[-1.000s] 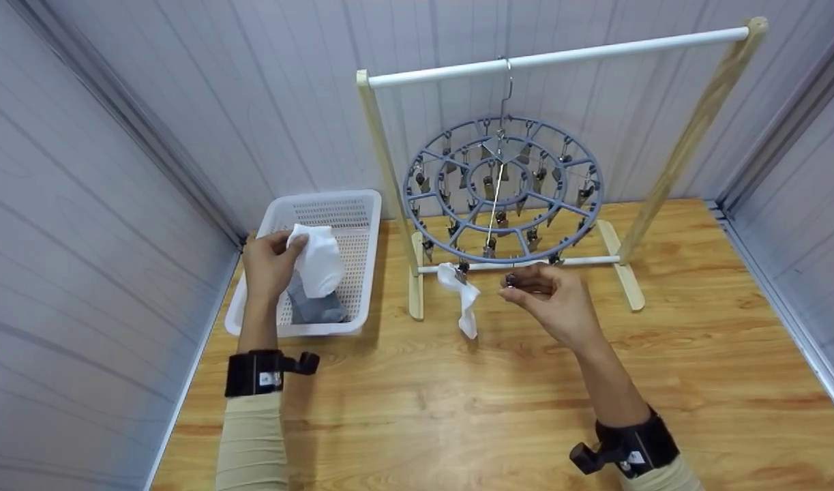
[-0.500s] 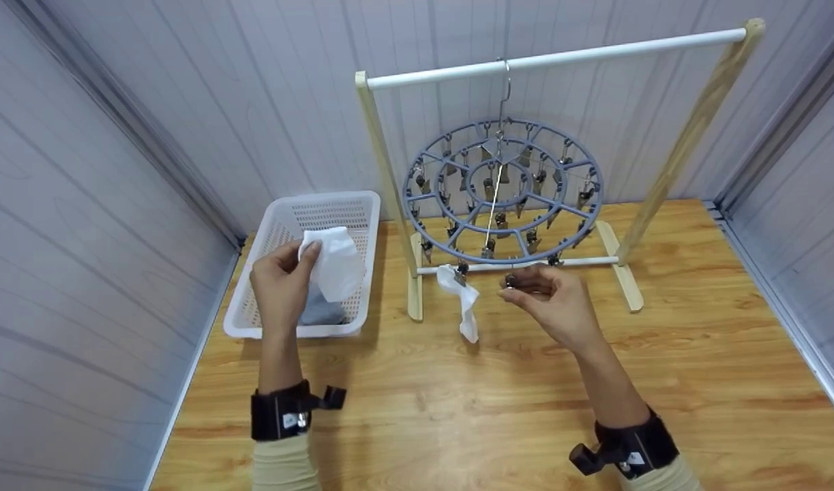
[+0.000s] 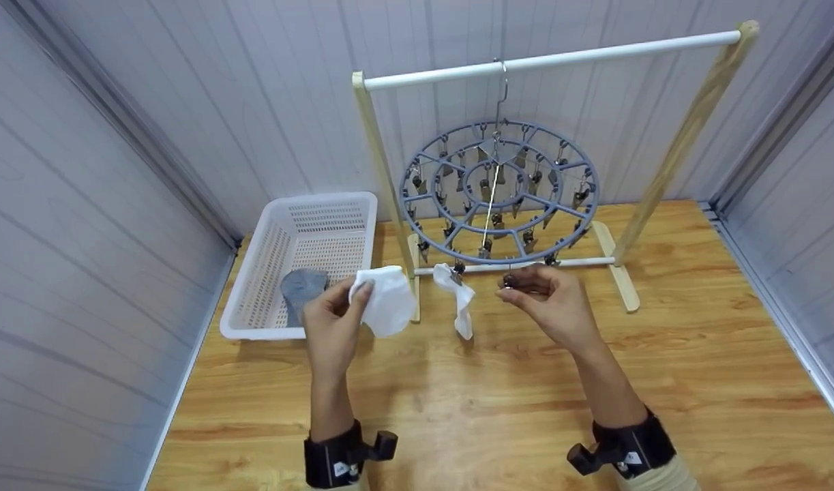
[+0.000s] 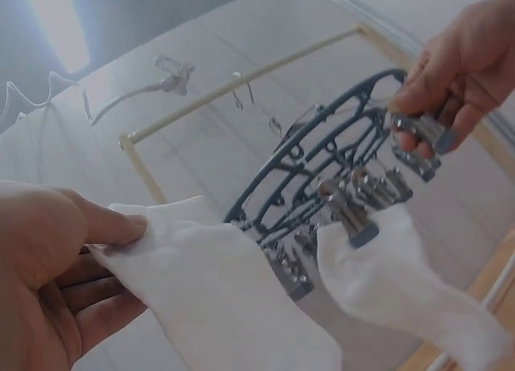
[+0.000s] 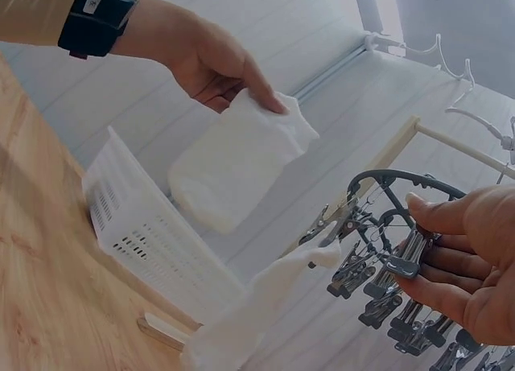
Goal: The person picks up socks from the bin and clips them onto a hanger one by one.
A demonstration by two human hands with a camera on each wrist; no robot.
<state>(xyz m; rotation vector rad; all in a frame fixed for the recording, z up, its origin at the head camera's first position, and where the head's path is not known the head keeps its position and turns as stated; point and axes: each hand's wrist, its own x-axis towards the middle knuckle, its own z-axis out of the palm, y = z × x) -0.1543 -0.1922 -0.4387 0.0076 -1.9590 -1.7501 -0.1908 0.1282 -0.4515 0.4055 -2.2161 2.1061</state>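
Observation:
My left hand (image 3: 333,327) pinches a white sock (image 3: 387,300) near its cuff, thumb on top, and the rest of the sock hangs down. With my right hand (image 3: 556,303) I grip a metal clip (image 5: 409,254) between thumb and fingers at the front rim of the round grey-blue drying hanger (image 3: 417,232). Just left of that clip, a second white sock (image 3: 463,303) dangles from another clip (image 4: 348,212) on the same rim. In the head view the held sock is to the left of the hanging one.
A white slotted basket (image 3: 249,300) stands on the wooden table at left, with a grey sock (image 3: 301,290) inside. The hanger hooks over the white bar (image 3: 614,49) of a wooden-legged stand (image 3: 686,146). Several more clips hang from its rings. Panelled walls close in the sides and back.
My left hand has carried the white sock rightward and nearer, from over the basket to beside the stand's left foot. My right hand keeps its grip on the clip, nearly still.

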